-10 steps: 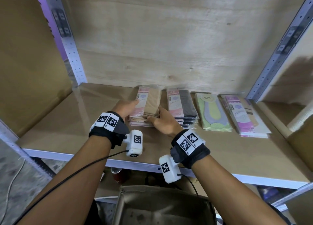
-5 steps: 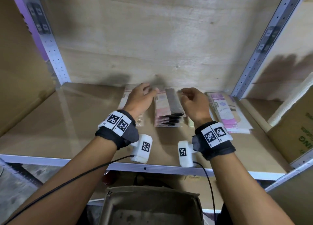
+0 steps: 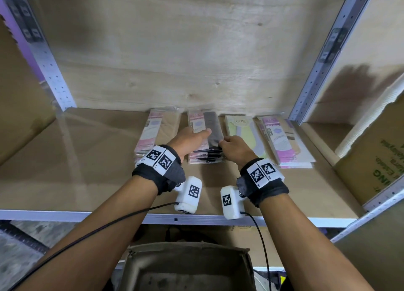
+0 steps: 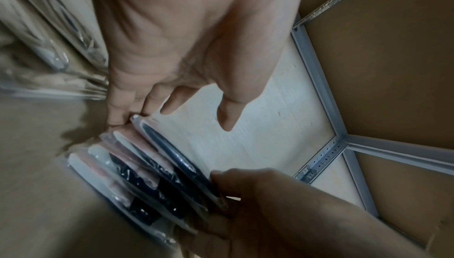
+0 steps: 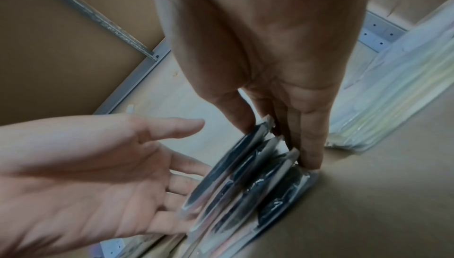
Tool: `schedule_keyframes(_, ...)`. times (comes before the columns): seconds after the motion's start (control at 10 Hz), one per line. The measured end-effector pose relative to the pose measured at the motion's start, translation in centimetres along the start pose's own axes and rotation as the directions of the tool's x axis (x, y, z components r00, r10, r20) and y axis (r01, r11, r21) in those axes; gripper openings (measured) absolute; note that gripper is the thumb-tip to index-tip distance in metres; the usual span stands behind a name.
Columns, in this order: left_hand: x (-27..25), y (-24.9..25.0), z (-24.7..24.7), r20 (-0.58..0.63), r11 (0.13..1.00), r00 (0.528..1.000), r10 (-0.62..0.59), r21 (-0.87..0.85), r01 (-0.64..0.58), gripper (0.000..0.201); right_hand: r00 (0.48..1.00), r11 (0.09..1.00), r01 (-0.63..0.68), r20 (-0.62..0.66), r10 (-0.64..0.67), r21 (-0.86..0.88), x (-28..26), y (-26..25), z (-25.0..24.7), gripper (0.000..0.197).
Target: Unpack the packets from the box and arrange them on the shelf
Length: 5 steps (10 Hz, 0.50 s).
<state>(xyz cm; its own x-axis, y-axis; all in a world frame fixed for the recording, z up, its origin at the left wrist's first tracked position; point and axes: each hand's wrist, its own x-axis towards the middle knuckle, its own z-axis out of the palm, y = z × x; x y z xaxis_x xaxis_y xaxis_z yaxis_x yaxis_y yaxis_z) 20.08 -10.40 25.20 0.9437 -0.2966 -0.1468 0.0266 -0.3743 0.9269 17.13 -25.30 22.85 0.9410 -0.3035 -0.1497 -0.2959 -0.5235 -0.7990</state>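
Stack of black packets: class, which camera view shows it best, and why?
The head view: it takes in the stack of black packets nearly whole, top face and layered front edge, lying on the shelf. Both wrist views show only the packets' near edges, close up and blurred.

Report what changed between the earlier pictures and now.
Both hands let go of the beige stack and moved right to the dark stack. The left hand now has open, straight fingers at its left side. The right hand holds its right near edge, thumb on top. All four stacks keep their order in the row on the shelf.
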Motion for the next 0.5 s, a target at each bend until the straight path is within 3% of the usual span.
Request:
schedule_keyframes(0.2, -0.3, 0.1, -0.2, -0.018, 1.000, 1.000, -0.007, -0.007, 0.007, 0.059, 1.000, 1.000, -0.001, 0.012, 0.001, 0.003, -0.1, -0.1, 0.1, 0.034)
schedule_keyframes(0.3, -0.5, 0.4, -0.4, 0.005, 1.000, 1.000, 0.006, 0.007, -0.006, 0.052, 1.000, 0.999, -0.009, 0.016, 0.009, 0.031, -0.3, -0.2, -0.2, 0.036)
schedule_keyframes(0.4, -0.6, 1.1, -1.4, 0.021, 0.995, 0.998, 0.063, 0.082, -0.065, 0.049, 0.999, 1.000, 0.019, -0.034, -0.018, 0.008, -0.5, -0.6, -1.0, 0.037)
schedule_keyframes(0.5, -1.3, 1.9, -3.0, -0.088, 0.984, 0.984, 0.157, 0.097, -0.148, 0.063, 0.981, 0.993, 0.096, -0.177, -0.082, 0.071, -1.0, -0.9, -2.3, 0.034)
